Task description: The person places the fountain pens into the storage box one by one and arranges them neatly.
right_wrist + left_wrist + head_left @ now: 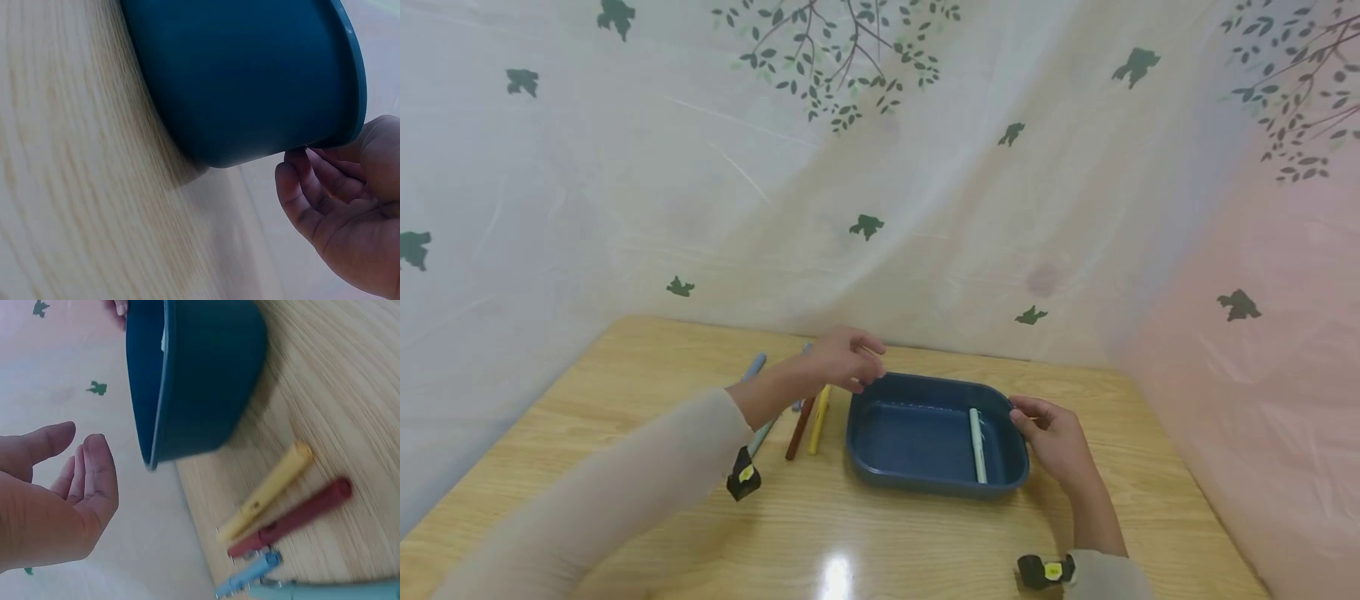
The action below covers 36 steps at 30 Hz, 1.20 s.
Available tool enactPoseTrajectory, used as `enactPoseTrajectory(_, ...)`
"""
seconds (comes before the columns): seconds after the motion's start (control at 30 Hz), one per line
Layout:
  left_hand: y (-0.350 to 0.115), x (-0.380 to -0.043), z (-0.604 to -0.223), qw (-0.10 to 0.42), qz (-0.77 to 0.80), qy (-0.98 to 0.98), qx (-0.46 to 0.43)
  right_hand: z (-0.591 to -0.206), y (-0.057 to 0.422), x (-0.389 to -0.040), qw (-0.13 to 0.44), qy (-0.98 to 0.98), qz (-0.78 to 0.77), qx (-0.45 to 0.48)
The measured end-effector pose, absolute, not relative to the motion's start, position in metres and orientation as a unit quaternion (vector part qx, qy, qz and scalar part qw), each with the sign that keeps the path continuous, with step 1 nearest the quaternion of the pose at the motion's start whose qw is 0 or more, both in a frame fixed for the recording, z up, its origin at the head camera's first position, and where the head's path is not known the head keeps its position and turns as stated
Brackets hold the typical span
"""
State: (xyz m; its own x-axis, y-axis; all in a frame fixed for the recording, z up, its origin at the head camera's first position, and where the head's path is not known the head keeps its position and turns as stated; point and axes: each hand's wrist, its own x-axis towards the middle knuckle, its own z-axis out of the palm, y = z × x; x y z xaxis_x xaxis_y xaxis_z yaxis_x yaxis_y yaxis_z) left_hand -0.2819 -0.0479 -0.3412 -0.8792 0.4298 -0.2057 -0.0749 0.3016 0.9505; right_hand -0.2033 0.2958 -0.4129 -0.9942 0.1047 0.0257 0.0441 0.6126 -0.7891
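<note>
A dark blue rectangular container (910,442) with rounded corners sits on the table. One pale mint pen (977,446) lies crosswise inside it, toward the right end. At the back right corner my right hand (1056,437) pinches the rim between thumb and fingers, some of them beneath the lip in the right wrist view. My left hand (842,358) hovers by the back left corner, fingers loosely bent with nothing between them; the left wrist view shows it apart from the container. Below that hand lie a yellow pen (269,490) and a dark red pen (300,515).
Further left on the wooden table (647,417) are a small blue clip-like pen (250,575), a teal pen (331,591) and another blue pen (756,365), partly hidden by the left arm. A pale curtain (775,250) with leaf prints hangs behind the table and along its sides.
</note>
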Motion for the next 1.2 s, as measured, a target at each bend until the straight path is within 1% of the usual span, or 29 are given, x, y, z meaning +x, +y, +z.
enactPoseTrajectory(0.3,-0.081,-0.284,-0.34,0.195,0.571,0.791,0.107,-0.414,0.297,-0.203,0.032,-0.898,0.437,-0.046)
enactPoseTrajectory(0.53,-0.111,-0.29,-0.349,0.179,0.562,0.802,0.094,-0.413,0.296,-0.202,0.033,-0.895,0.441,-0.052)
enactPoseTrajectory(0.8,-0.147,-0.289,-0.357,0.171,0.555,0.81,0.079,-0.414,0.295,-0.203,0.034,-0.895,0.441,-0.054)
enactPoseTrajectory(1.0,-0.167,-0.287,-0.368,0.163,0.541,0.823,0.059,-0.413,0.295,-0.203,0.031,-0.894,0.442,-0.06)
enactPoseTrajectory(1.2,-0.189,-0.286,-0.388,0.152,0.533,0.831,0.052,-0.413,0.294,-0.204,0.033,-0.894,0.444,-0.053)
